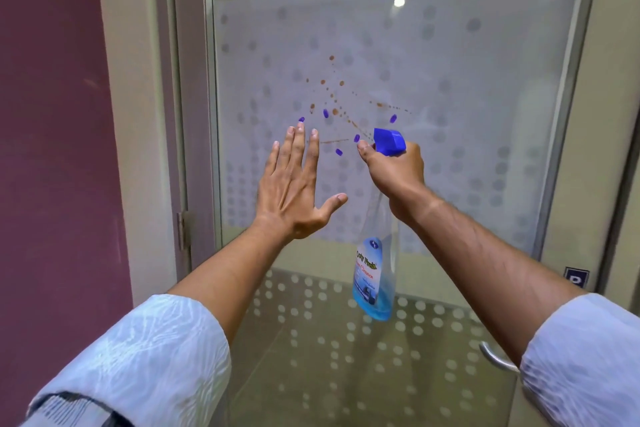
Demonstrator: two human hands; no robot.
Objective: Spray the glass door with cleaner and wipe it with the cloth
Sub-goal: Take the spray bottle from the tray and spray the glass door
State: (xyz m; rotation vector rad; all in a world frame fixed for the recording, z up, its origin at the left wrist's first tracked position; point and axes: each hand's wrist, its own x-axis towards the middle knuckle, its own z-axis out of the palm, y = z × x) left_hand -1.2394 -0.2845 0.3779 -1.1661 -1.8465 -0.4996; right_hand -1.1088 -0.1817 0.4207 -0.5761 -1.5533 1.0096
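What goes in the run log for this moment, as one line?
phase: spraying | right hand: grips blue-capped clear spray bottle | left hand: open, empty | frosted dotted glass door: brown splatter | cloth: not visible

The glass door [433, 87] is standing upright, frosted with rows of pale dots — brown splatter [332, 97] is dotting its middle, with small blue marks around it. The spray bottle [375, 253] is hanging clear and upright before the glass — blue nozzle on top, blue liquid sitting low inside.
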